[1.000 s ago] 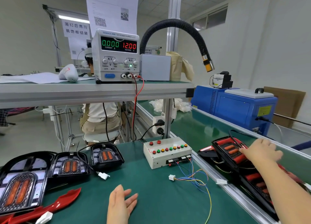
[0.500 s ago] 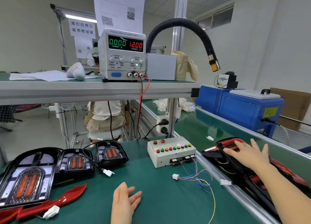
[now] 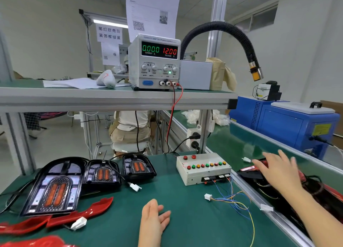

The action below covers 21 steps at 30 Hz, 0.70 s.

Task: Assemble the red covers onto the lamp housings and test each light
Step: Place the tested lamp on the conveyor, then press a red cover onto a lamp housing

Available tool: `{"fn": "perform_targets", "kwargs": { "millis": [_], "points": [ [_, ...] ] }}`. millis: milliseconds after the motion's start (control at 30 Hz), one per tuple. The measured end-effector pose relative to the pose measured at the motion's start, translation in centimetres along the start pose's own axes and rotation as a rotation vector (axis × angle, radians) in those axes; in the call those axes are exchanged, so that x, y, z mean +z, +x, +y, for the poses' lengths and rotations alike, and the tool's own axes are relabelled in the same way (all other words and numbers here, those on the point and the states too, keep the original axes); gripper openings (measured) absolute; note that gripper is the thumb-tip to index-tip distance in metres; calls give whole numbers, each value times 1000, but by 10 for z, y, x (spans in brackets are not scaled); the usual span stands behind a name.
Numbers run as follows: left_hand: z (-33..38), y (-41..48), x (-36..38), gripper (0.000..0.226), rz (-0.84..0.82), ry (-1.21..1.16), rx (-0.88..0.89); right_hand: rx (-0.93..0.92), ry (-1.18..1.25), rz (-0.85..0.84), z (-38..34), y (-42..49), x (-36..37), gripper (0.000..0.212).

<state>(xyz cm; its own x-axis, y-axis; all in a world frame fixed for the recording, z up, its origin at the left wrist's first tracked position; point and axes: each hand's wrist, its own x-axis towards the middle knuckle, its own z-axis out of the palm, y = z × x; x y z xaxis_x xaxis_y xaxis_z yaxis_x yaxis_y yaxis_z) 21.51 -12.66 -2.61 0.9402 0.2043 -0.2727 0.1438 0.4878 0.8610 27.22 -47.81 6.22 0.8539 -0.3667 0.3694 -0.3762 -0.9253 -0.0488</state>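
Head view: the left hand (image 3: 154, 222) lies flat and relaxed on the mat (image 3: 185, 226), holding nothing. The right hand (image 3: 278, 170) reaches out over the belt (image 3: 232, 140) with fingers spread above a dark lamp (image 3: 249, 175). It is blurred, so I cannot tell whether it touches the lamp, but it grips nothing. Three housings (image 3: 53, 187) sit in a row at the left of the mat, faces up, orange inserts showing. The red covers (image 3: 92, 209) lie just in front of them at the near edge. The housings look like stiff moulded plastic, probably light, each trailing a thin lead. One lead ends in a white plug (image 3: 135, 187) that could snag when a housing is lifted. The black outer rim seems the safest hold, well away from the patterned reflector. The covers look thin and glossy, likely slick, a little springy and easy to scratch, so edges would suit better than faces. The tester (image 3: 204, 169) stands between the hands, and the supply (image 3: 154, 61) reads zero current, so nothing seems connected yet.
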Motion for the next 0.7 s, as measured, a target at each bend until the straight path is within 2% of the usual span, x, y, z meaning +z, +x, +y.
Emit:
{"fn": "perform_targets", "kwargs": {
  "millis": [67, 133, 200, 267, 400, 533, 700],
  "points": [
    [5, -2, -1, 22, 0, 17, -25, -169, 191, 146, -37, -15, -5, 47],
    [10, -5, -4, 21, 3, 48, -36, -281, 408, 129, -79, -38, -8, 32],
    [16, -9, -8, 19, 5, 79, -31, -351, 516, -20, -120, -66, -6, 24],
    [22, -11, -16, 18, 15, 63, -19, -465, 521, -190, -161, -90, 5, 21],
    [32, -13, -36, 18, 80, -92, -14, -610, 460, -418, -233, -111, 35, 43],
    [39, -15, -46, 11, 87, -160, -80, -551, 587, -455, -286, -100, 54, 58],
    [40, -18, -50, 16, 73, -132, -205, -168, 901, -583, -326, -71, 66, 54]
  ]
}}
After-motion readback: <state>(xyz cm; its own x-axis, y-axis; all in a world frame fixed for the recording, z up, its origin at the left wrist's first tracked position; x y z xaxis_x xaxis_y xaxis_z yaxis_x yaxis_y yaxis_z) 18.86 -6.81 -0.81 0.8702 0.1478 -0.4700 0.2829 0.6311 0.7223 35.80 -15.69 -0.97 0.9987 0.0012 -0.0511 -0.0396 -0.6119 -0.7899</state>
